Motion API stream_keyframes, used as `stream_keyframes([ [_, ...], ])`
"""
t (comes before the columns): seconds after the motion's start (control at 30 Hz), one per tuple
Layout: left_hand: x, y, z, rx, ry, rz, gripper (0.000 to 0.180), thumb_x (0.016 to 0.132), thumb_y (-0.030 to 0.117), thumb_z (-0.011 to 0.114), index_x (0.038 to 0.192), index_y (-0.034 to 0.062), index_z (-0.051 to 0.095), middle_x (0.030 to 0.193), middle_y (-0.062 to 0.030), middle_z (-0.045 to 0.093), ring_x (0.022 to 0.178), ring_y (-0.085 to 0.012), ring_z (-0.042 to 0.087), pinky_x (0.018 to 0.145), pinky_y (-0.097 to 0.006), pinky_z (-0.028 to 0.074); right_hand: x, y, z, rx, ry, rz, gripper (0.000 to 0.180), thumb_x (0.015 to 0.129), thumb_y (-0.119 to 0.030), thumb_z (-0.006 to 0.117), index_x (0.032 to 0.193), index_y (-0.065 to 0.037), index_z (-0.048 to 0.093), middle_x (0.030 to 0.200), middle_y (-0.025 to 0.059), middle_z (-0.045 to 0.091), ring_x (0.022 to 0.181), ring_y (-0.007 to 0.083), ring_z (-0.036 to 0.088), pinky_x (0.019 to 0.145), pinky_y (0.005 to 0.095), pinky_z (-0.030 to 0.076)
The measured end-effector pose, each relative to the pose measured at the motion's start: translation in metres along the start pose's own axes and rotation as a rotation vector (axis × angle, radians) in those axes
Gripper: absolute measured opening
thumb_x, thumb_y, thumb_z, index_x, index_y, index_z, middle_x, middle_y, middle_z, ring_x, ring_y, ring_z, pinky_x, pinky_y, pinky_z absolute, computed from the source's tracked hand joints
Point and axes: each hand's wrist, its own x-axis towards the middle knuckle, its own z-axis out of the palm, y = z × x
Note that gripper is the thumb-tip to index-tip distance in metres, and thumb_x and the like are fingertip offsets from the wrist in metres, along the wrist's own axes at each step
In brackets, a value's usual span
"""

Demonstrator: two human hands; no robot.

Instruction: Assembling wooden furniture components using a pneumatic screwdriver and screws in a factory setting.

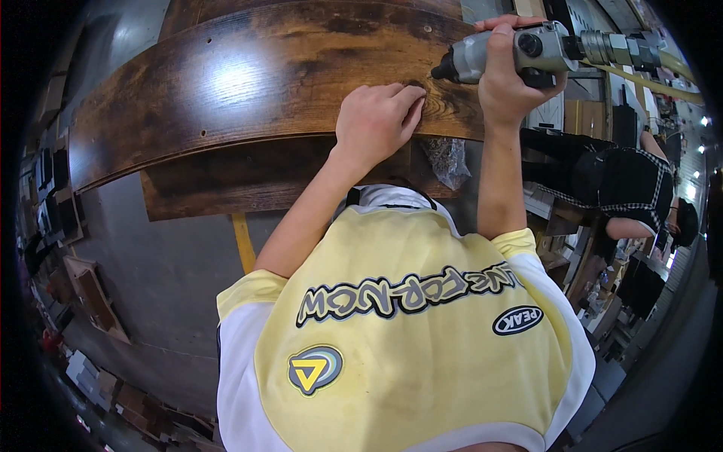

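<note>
Right hand (506, 79) is clenching the grey driver (520, 51) by its body, nose pointing at the board (248, 90). Left hand (376, 120) is lying curled on the board's near edge, fingertips pinching at a spot under the nose; what they hold, cannot tell. Board looks stiff, heavy, glossy; driver dense, hose-tethered, best gripped mid-body.

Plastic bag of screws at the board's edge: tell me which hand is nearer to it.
Left. The left hand rests on the wooden board just beside the plastic bag; the right hand grips the pneumatic screwdriver farther up.
</note>
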Motion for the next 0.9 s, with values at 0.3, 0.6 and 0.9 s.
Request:
stream_keyframes([
  [0.3, 0.001, -0.002, 0.002, 0.003, 0.020, -0.013, 0.009, 0.088, 0.019, 0.073, 0.095, 0.0130, 0.075, 0.081, -0.0046, 0.072, 0.071, -0.0256, 0.069, 0.064, -0.037, 0.055, -0.006, 0.003, 0.008, -0.065, -0.065, -0.003, 0.013, 0.093, 0.003, 0.065, 0.103, 0.000, 0.057, 0.088, 0.0107, 0.071, 0.082, 0.0201, 0.072, 0.080, 0.0363, 0.060],
  [0.6, 0.003, 0.001, 0.003, -0.006, 0.112, -0.049, 0.012, 0.090, 0.017, 0.068, 0.097, 0.0125, 0.076, 0.081, -0.0058, 0.073, 0.069, -0.0280, 0.068, 0.066, -0.038, 0.055, 0.004, 0.003, 0.005, -0.166, -0.164, -0.157, 0.026, 0.091, 0.008, 0.065, 0.112, -0.005, 0.055, 0.098, 0.0063, 0.064, 0.081, 0.0119, 0.063, 0.073, 0.0286, 0.053],
  [0.9, 0.007, -0.021, -0.021, -0.659, -0.115, -0.358, 0.036, 0.101, 0.012, 0.049, 0.136, 0.0062, 0.055, 0.084, -0.0027, 0.055, 0.079, -0.0114, 0.054, 0.075, -0.026, 0.044, 0.004, -0.015, 0.013, 0.162, -0.024, 0.250, 0.027, 0.092, 0.010, 0.066, 0.112, -0.006, 0.058, 0.096, 0.0034, 0.065, 0.065, 0.0071, 0.059, 0.055, 0.0230, 0.049],
])
